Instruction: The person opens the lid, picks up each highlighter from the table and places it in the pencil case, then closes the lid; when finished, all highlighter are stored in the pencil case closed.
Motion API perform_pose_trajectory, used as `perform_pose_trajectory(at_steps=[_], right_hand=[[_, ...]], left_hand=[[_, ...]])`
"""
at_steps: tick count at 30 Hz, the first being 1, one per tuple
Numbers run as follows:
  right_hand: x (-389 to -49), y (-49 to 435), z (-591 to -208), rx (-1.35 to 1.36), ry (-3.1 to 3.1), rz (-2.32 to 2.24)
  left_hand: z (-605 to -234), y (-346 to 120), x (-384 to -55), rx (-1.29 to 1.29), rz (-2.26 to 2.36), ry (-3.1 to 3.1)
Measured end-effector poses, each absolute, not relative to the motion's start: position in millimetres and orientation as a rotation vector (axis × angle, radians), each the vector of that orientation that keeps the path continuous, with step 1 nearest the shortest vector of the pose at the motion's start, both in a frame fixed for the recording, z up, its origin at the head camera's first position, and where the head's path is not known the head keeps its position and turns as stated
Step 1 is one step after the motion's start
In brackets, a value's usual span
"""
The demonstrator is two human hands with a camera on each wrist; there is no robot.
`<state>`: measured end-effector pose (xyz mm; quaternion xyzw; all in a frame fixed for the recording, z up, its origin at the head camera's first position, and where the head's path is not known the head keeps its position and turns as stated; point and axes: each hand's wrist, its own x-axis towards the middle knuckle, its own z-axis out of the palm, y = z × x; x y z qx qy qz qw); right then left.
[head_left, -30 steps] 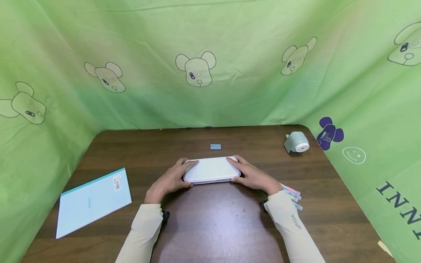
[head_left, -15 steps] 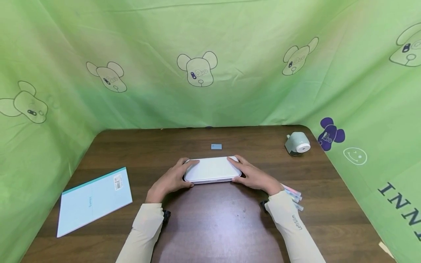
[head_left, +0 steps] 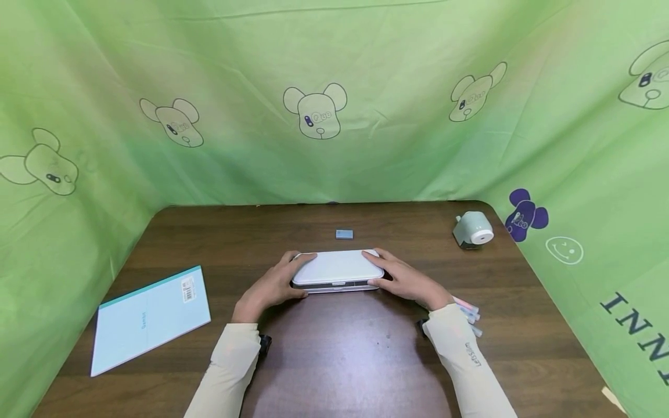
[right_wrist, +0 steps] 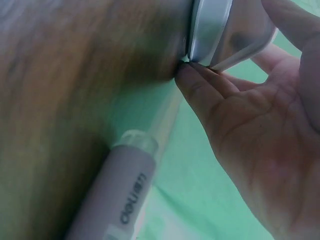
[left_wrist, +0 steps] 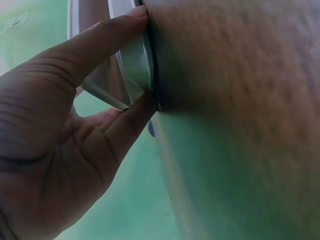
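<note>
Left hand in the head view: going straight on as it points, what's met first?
The white case, most likely at once: the left hand grips its end. What would come beyond the case is uncertain, since depth is unclear.

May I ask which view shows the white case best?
The head view, since it shows the white case nearly whole; the left wrist view shows only its left end, the right wrist view only its right.

I see the left hand [left_wrist: 60, 125] on the left side, its thumb and a finger touching a white case [left_wrist: 136, 65] near the top. The brown counter [left_wrist: 245, 55] fills the upper right; green cloth [left_wrist: 137, 205] shows at bottom middle.
</note>
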<state>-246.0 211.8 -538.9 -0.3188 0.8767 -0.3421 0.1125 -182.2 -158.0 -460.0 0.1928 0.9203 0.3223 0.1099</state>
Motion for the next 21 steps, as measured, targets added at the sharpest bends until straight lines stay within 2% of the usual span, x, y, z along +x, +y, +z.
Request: perform_pose_trajectory(at_steps=[8,17,21], right_hand=[[-247.4,213.8,-540.7,-0.892,2.551,-1.015],[-213.1,194.8,-477.1,-0.865,2.523,-1.134],[-213.3,194.8,-477.7,-0.887,2.54,-1.171]], left_hand=[[-457.6,-157.6,-179.8,0.56,0.949,2.706],[-458.5,-158.8,-181.3,0.536,0.997,2.674],[-461.5,-159.6,-183.6,0.541,1.016,2.669]])
